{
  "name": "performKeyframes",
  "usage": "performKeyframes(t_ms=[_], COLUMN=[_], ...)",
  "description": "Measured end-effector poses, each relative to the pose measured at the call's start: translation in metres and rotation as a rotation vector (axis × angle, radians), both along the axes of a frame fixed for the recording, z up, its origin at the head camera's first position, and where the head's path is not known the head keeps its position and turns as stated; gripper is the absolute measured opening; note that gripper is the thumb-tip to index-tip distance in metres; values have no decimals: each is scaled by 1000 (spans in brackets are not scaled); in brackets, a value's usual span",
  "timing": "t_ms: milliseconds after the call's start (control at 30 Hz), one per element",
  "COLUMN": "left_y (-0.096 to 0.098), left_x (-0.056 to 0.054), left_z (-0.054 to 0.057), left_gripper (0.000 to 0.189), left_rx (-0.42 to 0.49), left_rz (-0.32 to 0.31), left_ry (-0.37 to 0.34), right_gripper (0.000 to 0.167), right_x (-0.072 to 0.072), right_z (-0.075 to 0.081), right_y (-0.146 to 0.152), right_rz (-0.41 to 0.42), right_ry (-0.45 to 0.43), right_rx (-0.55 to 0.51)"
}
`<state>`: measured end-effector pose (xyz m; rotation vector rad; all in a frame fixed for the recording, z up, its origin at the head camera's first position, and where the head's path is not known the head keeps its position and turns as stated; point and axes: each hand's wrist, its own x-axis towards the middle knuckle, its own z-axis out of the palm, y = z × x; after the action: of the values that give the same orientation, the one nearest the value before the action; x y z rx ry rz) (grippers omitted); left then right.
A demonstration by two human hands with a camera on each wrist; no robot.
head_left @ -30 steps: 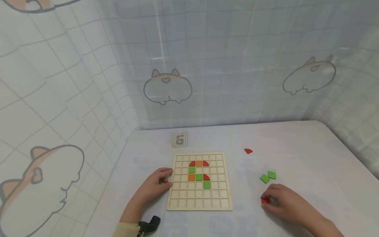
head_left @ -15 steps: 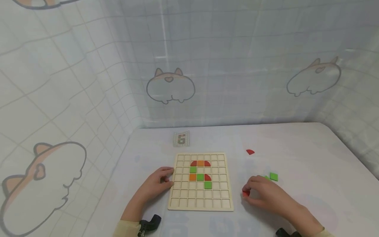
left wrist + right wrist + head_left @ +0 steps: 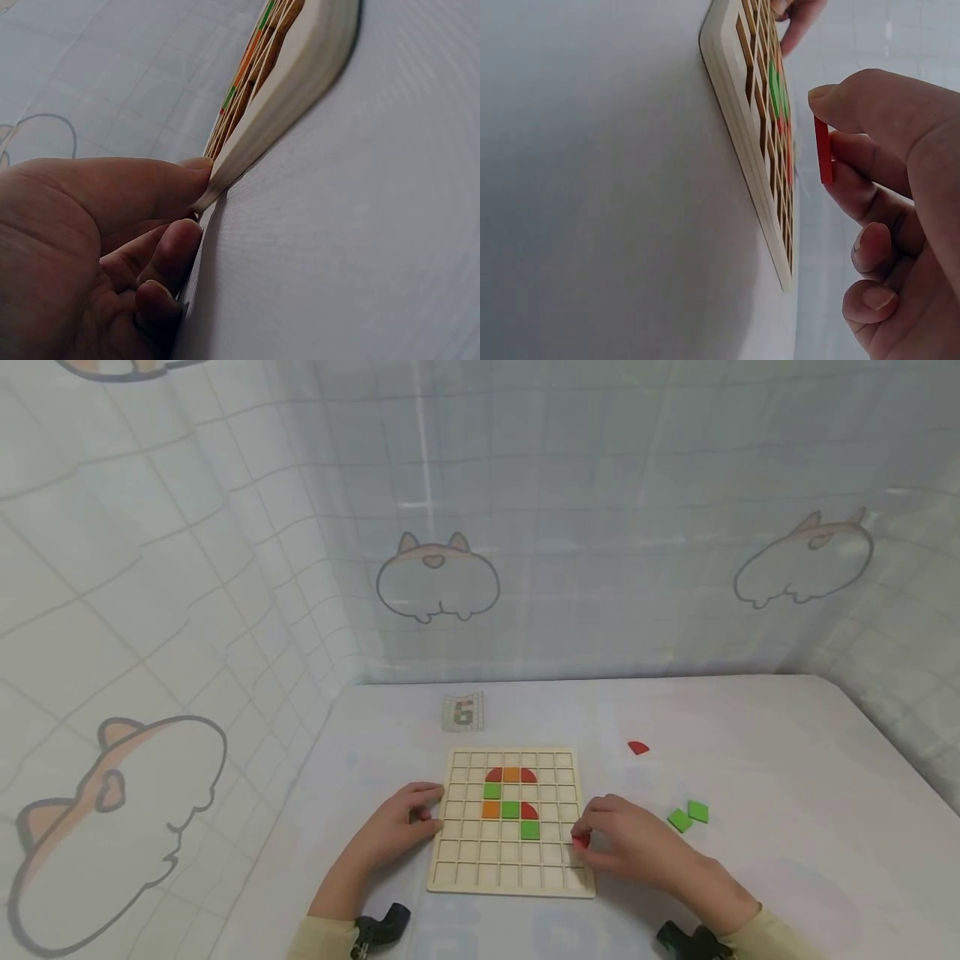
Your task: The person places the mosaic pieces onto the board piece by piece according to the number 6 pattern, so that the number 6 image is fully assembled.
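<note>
A pale wooden grid board (image 3: 465,878) lies on the table, with red, orange and green tiles set in several of its cells. My left hand (image 3: 397,827) rests at the board's left edge, thumb and fingertips touching it at separate spots; its thumb (image 3: 161,187) lies against the rim in the left wrist view. My right hand (image 3: 633,843) is over the board's right edge and pinches a red tile (image 3: 823,154) between thumb and fingers. In the right wrist view that tile shows edge-on, apart from the board; its full outline is hidden.
Right of the board lie two green square tiles (image 3: 680,820) and, farther back, a red quarter-circle tile (image 3: 638,747). Behind the board is a small gridded card (image 3: 463,712) with a figure on it. A patterned curtain (image 3: 570,610) hangs around the table.
My right hand has carried the red tile leftward from beside the green tiles to the board's right edge. The left hand stays at the board; the head view has shifted slightly.
</note>
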<state>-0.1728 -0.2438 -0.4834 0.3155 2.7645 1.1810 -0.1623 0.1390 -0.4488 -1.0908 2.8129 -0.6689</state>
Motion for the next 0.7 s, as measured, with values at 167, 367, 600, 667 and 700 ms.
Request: performKeyframes(t_ms=[167,367,600,667,700], left_y=[0,0,0,0,0], left_x=[0,0,2,2,2], left_z=[0,-1,0,0,0], left_gripper=[52,51,51,52,52], left_rx=[-4,-2,-1,-5,-9], left_rz=[12,19,18,19,20], left_ry=[0,4,-3,-6,-7], right_gripper=[11,9,5,6,6], right_x=[-2,-4,-4,-4,-4], right_z=[-4,-6,-12,-13,-14], right_y=[-16,-36,-56,-60,-61], right_rz=[15,42,75,84,88], right_ry=[1,-11,23,32,33], right_rx=[6,-3,-28,-24,-20])
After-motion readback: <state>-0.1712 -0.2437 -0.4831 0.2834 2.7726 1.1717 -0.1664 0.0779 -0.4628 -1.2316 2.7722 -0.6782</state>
